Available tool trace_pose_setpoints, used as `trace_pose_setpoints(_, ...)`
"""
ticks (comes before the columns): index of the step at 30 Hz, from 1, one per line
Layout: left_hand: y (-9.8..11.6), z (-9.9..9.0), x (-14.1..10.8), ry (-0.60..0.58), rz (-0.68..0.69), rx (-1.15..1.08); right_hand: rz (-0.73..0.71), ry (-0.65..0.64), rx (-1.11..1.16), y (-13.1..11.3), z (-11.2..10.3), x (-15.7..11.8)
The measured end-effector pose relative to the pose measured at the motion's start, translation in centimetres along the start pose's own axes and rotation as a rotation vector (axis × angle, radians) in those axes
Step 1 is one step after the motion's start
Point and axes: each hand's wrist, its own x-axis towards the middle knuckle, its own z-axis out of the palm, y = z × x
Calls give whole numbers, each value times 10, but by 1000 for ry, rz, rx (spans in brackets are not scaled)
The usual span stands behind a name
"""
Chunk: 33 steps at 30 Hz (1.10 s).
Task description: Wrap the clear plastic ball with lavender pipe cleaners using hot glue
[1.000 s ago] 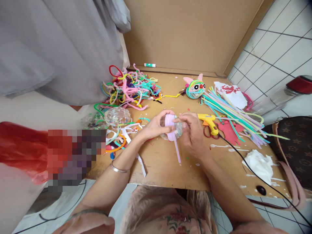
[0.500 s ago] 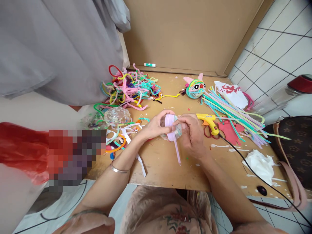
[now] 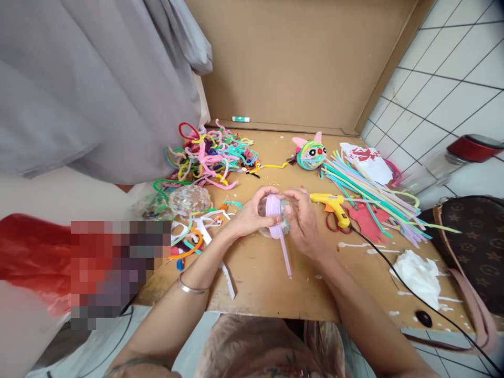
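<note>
Between my hands is a clear ball (image 3: 285,222) with lilac pipe cleaner (image 3: 273,210) wound in a band about it. A loose lilac end hangs below, toward the table's front. My left hand (image 3: 255,212) grips the ball from the left, thumb across the band and fingers over the far side. My right hand (image 3: 303,220) closes on the right side, its thumb against the ball and fingertips near the top of the band. Just right of that hand lies a yellow glue gun (image 3: 333,205). Part of the ball is hidden by my fingers.
A tangled heap of pipe cleaners (image 3: 216,155) and another clear ball (image 3: 190,199) lie left. Behind are a decorated ball with pink ears (image 3: 311,155) and straight pipe cleaners (image 3: 378,197). Crumpled tissue (image 3: 416,278), a black cable (image 3: 394,268) and a brown bag (image 3: 472,247) are right.
My right hand's fingers have shifted from pinching near the band to lying round the ball's right side and top. The view has tilted slightly, and the ball stays in both hands.
</note>
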Motion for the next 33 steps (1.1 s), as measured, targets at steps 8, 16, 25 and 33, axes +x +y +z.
trace_pose_setpoints(8,-2,-1,0,-9,-6,-33,229,-14,164,7,2,-1)
trace_pose_setpoints(16,-3,-2,2,36,47,-63,361,-328,388,19,-5,1)
trace_pose_setpoints(25,0,-2,-1,207,117,226,426,-409,544,31,-11,1)
trace_pose_setpoints(33,-7,0,0,243,286,244,477,-357,520,29,-7,1)
